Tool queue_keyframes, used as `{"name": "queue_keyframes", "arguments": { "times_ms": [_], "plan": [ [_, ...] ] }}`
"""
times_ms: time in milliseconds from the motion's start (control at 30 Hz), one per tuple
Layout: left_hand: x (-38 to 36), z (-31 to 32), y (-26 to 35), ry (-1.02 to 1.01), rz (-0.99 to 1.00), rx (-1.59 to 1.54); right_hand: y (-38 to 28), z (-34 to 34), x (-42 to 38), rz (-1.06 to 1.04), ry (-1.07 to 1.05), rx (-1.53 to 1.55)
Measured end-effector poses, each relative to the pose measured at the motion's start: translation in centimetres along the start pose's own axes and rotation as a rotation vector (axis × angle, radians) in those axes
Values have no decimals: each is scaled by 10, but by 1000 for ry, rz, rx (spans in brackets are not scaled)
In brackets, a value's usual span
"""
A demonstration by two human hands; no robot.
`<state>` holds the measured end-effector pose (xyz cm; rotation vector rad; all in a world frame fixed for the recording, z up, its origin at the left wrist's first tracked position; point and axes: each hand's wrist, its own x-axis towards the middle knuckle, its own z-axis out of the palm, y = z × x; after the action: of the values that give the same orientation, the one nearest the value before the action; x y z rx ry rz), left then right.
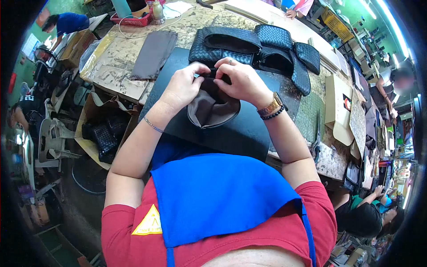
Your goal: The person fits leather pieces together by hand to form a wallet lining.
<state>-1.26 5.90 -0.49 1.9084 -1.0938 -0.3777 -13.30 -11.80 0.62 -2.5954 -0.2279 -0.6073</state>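
Observation:
A dark pouch with brown lining [212, 107] stands open-mouthed before me on a black board [240, 138]. My left hand [183, 85] pinches its far rim between thumb and fingers. On the same rim, a little to the right, my right hand [243, 81] is closed too, its fingertips facing the left ones. What exactly lies between the fingertips is too dark to make out. Just beyond my hands several black woven pouches [273, 38] lie together, some with their mouths open.
Folded dark cloth [153, 54] lies left on the stained worktable [113, 73]. A red basket [133, 20] stands at the far left edge. Scissors [317, 138] and a cardboard box [334, 109] are at right. Below left, a carton [86, 144] holds black woven pieces. Other people are around.

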Motion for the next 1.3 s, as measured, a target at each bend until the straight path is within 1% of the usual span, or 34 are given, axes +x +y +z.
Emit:
{"name": "queue_keyframes", "arguments": {
  "times_ms": [67,100,333,400,433,500,600,733,833,1033,1133,1300],
  "plan": [
    [-2,-2,7,35,-56,-93,2,1,1,22,36,25],
    [-2,-1,3,35,-22,-107,2,1,1,43,44,27],
    [1,-1,2,-13,-54,-101,2,7,4,130,97,21],
    [1,-1,3,-24,-93,-77,5,8,4,87,130,6],
    [2,1,-2,-16,-81,-98,6,9,3,64,146,-1],
    [3,4,-12,0,-58,-138,3,8,3,61,136,-18],
    [1,2,-7,22,-94,-79,-4,4,2,48,96,-33],
    [0,4,-8,58,-62,-44,-10,0,3,52,60,-70],
    [-1,5,-7,66,-42,-37,-1,6,5,44,127,-28],
    [-1,6,-5,53,-46,-69,0,10,6,150,127,-48],
    [0,7,-6,52,-35,-73,0,9,6,127,146,-62],
    [4,9,2,88,18,-26,0,9,4,160,142,-35]
  ]
}}
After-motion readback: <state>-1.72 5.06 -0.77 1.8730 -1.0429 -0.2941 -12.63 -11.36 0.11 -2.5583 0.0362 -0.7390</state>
